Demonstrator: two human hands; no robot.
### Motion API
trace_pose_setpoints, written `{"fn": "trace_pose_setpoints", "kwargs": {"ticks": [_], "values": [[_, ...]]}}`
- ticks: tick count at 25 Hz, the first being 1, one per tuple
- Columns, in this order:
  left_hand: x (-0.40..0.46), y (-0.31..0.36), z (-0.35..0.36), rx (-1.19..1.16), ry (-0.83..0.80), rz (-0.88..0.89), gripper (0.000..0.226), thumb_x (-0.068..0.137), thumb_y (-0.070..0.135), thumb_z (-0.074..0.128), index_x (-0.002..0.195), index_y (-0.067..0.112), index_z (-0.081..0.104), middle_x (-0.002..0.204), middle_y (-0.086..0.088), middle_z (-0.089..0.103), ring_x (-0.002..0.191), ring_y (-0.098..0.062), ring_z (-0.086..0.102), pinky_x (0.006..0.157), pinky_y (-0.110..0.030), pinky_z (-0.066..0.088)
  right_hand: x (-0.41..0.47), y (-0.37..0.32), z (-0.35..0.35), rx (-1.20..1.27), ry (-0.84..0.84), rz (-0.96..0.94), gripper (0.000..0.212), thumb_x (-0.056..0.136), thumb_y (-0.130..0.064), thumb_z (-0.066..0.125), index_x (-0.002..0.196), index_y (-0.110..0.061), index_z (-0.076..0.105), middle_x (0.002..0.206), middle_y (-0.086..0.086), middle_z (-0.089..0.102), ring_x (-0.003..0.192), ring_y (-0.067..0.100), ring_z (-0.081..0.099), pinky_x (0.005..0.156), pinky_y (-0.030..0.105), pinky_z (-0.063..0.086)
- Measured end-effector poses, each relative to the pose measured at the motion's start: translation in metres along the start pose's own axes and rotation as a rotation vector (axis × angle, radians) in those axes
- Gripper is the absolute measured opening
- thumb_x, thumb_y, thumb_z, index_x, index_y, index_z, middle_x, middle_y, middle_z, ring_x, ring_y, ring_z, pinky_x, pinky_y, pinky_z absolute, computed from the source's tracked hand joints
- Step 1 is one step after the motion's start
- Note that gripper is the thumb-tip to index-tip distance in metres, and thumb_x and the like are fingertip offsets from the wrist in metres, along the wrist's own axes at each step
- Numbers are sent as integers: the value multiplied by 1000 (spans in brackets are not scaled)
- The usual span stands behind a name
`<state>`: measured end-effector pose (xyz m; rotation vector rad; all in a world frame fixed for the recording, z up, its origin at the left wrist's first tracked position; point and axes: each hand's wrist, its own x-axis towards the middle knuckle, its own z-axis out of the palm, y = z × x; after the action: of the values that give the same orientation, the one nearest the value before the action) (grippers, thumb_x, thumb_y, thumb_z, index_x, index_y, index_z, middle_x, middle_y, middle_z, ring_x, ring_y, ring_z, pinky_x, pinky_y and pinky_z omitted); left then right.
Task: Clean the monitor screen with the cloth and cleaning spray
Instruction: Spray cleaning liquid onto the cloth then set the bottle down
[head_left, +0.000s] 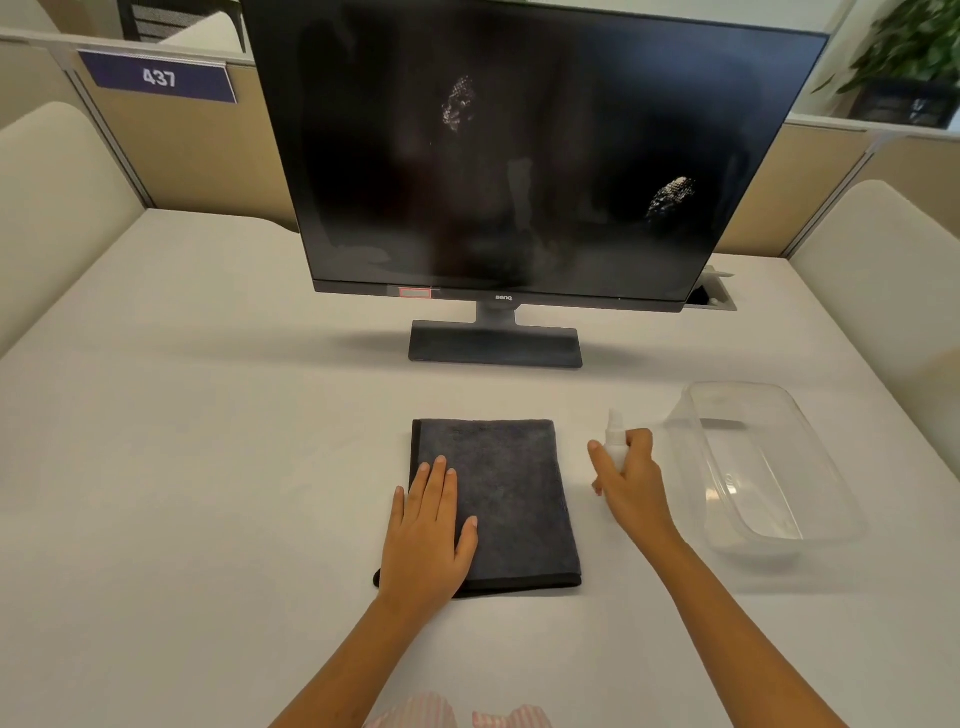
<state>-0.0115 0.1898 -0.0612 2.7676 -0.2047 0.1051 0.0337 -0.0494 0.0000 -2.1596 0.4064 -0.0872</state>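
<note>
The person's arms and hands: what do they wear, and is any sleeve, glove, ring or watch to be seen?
Both forearms are bare up to the frame's lower edge: no sleeves, no gloves. The left hand and right hand show no ring, watch or bracelet; the fingers have short, unpainted nails. At the bottom edge lies pink-and-white striped clothing.

Soft even overhead light, faint shadows, wide-angle bowing at blurred edges.

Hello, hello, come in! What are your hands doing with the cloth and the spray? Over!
Left hand flat on folded cloth. Right hand grips spray bottle on desk. Monitor screen shows two droplet patches. Nothing in the way.
</note>
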Motion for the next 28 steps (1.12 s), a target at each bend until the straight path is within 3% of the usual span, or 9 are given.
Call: {"fn": "trace_pose_setpoints", "kwargs": {"ticks": [3, 8, 12, 17, 20, 25, 28], "values": [[0, -1, 0, 5, -10, -3, 64, 94, 48, 25, 148, 15, 17, 156, -1, 11, 143, -17, 1, 115, -37, 2, 11, -4, -9, 50, 100, -86, 24, 89, -33, 59, 104, -19, 48, 105, 3, 56, 87, 18, 57, 69, 13, 40], [-1, -1, -1, -1, -6, 0, 65, 92, 49, 20, 148, 15, 18, 156, 0, 11, 143, -17, 2, 115, -37, 2, 26, -5, -25, 128, 230, -87, 33, 83, -35, 68, 110, -18, 61, 104, -6, 58, 92, 12, 55, 77, 18, 43], [0, -1, 0, -10, -11, 0, 65, 93, 50, 21, 148, 16, 17, 156, 1, 10, 143, -16, 2, 115, -37, 4, 40, -4, -39, 143, 179, -5, 40, 82, -37, 67, 117, -16, 62, 101, -6, 59, 94, 15, 56, 84, 29, 44], [-1, -2, 0, -14, -15, -3, 65, 92, 50, 20, 148, 16, 16, 156, 1, 10, 143, -16, 1, 115, -36, 3, 56, -8, -55, 145, 67, 13, 41, 82, -27, 70, 119, -13, 60, 115, -4, 52, 100, 17, 53, 83, 27, 42], [-1, -1, -1, -15, -13, -2, 65, 92, 50, 20, 148, 16, 17, 156, 1, 11, 143, -16, 1, 115, -36, 3, 61, -13, -64, 107, 1, -66, 29, 83, -20, 70, 112, -18, 65, 115, -1, 59, 100, 18, 56, 81, 26, 42], [0, -2, -1, -17, -18, -3, 64, 93, 47, 27, 148, 16, 16, 156, 1, 11, 143, -17, 1, 115, -36, 3, 71, -28, -78, -165, -176, -153, 19, 84, -8, 66, 93, -24, 64, 105, 3, 64, 84, 18, 58, 69, 21, 44], [0, -1, -1, -20, -15, -4, 64, 93, 47, 27, 147, 16, 17, 156, 0, 12, 143, -18, 2, 115, -37, 4, 75, -36, -78, -342, -191, -180, 22, 84, 4, 61, 92, -16, 66, 109, 9, 63, 88, 19, 55, 76, 20, 43]]}}
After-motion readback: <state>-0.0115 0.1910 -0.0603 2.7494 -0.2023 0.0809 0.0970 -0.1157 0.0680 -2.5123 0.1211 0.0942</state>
